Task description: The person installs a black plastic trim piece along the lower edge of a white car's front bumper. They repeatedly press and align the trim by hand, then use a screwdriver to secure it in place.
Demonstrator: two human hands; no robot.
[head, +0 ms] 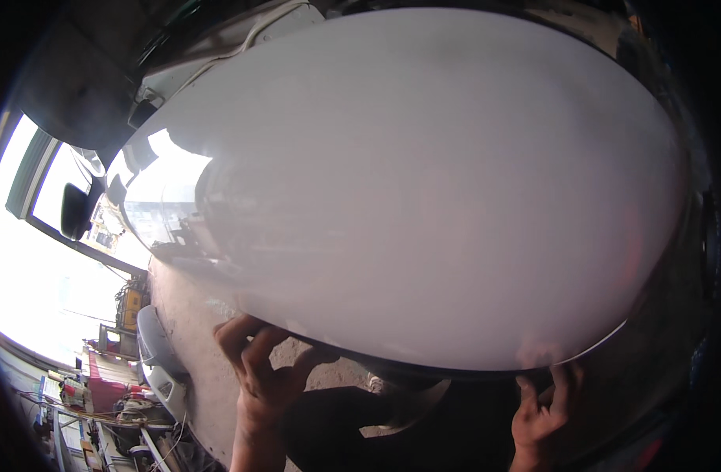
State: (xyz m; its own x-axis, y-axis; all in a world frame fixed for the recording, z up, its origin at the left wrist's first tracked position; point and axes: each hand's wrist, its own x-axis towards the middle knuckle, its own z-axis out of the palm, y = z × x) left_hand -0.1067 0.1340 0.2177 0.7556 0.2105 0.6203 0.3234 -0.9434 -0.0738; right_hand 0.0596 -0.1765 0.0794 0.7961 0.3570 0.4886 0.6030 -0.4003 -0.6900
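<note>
A large, glossy white car body panel (419, 194) fills most of the view in front of me. Light from outside reflects brightly off its left end. My left hand (269, 363) is at the panel's near edge, left of the middle, with bent fingers on the rim and some fingertips hidden under it. Farther right along the same edge, my right hand (540, 407) grips the rim, its fingertips partly out of sight. The panel's underside cannot be seen.
A bumper cover (166, 377) stands on the concrete floor (204, 383) at the left. Beyond it are cluttered shelving (77, 413) and a yellow machine (131, 307) with cables. A black mirror (74, 211) juts out near the bright opening. My shoe (390, 407) shows below the panel.
</note>
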